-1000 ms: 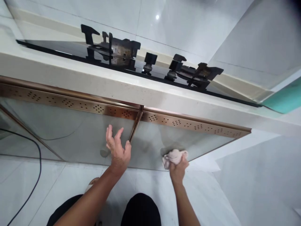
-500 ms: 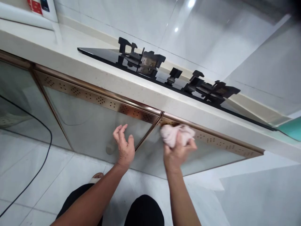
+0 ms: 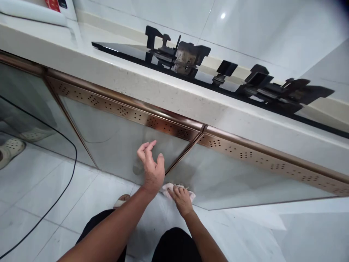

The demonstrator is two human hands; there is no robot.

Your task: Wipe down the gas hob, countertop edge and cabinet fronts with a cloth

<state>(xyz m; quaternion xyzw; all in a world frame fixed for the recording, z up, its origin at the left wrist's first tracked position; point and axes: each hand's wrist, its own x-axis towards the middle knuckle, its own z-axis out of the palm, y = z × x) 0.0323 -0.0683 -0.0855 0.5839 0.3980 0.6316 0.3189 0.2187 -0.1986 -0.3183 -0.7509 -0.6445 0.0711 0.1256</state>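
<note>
Head view: your right hand (image 3: 183,201) gripped a pale pink cloth (image 3: 167,188), its fingers bent over the bunched fabric. The cloth was at the lower corner of the right cabinet door (image 3: 240,178), close to the seam between the two doors. Your left hand (image 3: 153,168) was open, fingers loosely bent and thumb apart, in front of the left cabinet door (image 3: 109,134); you could not tell from this angle whether it touched the panel. A copper-coloured perforated strip (image 3: 108,105) ran along the top of that door. Above, a black glass gas hob (image 3: 122,51) sat on the cream countertop (image 3: 103,78), its burners and pan supports standing up from the glass. A black cable (image 3: 74,160) curved over the tiled floor (image 3: 79,189) to your left, and a light clog with holes (image 3: 13,150) lay at the far left, beside the cabinets.
</note>
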